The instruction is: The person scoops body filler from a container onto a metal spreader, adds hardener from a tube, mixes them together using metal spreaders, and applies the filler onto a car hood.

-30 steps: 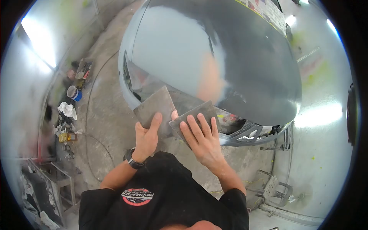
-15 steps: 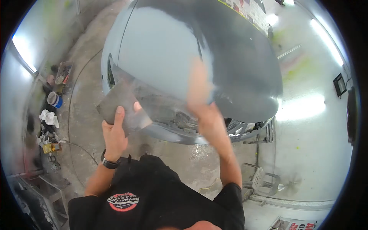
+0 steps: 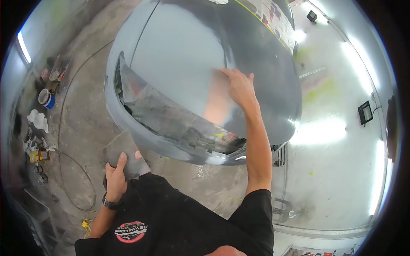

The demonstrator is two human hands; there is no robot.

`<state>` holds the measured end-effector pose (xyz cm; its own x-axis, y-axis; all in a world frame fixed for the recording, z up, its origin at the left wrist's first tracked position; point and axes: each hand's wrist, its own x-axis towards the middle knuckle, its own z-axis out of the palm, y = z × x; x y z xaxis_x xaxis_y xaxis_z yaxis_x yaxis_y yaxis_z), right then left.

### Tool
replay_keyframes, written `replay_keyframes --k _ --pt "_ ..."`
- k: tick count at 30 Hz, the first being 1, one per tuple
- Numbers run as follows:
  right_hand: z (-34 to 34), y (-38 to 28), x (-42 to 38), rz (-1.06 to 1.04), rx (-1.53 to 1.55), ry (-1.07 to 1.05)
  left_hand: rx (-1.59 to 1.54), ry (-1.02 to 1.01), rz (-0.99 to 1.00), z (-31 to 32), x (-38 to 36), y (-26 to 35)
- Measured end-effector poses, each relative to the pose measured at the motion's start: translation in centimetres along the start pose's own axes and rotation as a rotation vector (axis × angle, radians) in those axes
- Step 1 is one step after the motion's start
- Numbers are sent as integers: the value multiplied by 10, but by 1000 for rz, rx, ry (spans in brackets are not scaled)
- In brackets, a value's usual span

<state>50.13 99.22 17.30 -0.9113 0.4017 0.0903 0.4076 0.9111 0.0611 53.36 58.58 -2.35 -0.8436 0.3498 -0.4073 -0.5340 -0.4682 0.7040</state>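
My left hand (image 3: 116,181) grips a thin, flat grey square sheet (image 3: 124,151), thumb on top and a fingertip showing at its right edge. The sheet's exact kind cannot be made out. It is low, in front of the car's bumper (image 3: 171,155). My right hand (image 3: 241,87) reaches over the car's hood (image 3: 183,59), fingers stretched to the left and fingertips at the surface. No held thing shows in it. The hood has a pale grey patch on the left and darker grey on the right, with the hand's reflection below it.
Newspaper masking (image 3: 273,17) lines the hood's far edge. A hose (image 3: 64,111) curls on the concrete floor to the left, near a blue-and-white tub (image 3: 47,99) and a yellow tin (image 3: 39,156). A floodlight (image 3: 365,112) hangs on the right wall.
My left hand has lowered with the sheet, away from the headlight area and toward my body. My right hand, blurred before, has moved up and right, its fingers now at the hood.
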Motion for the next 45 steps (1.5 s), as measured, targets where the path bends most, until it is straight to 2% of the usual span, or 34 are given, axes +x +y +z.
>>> replay_keyframes --k 5,12,21,24,27,33,36,38,45 --pt "6 0 9 -40 -71 9 -39 47 24 -3 4 -6" --pt "9 0 -1 -82 -77 18 -20 -6 21 3 10 -6" --pt "38 -2 -60 -190 -168 120 -2 -75 26 11 17 -3" --pt "26 -5 -73 -131 -167 -98 -2 -86 25 13 17 0" --pt "14 -6 -52 -85 -67 75 7 -86 26 14 18 1" --pt "22 10 1 -107 -61 160 49 -48 21 19 18 2" --pt "17 8 -1 -93 -72 82 43 -26 14 16 18 -1" --pt "24 11 -7 -150 -120 117 65 23 -7 11 20 -7" --pt "45 8 -52 -204 -219 175 53 -94 -44 24 24 -3"
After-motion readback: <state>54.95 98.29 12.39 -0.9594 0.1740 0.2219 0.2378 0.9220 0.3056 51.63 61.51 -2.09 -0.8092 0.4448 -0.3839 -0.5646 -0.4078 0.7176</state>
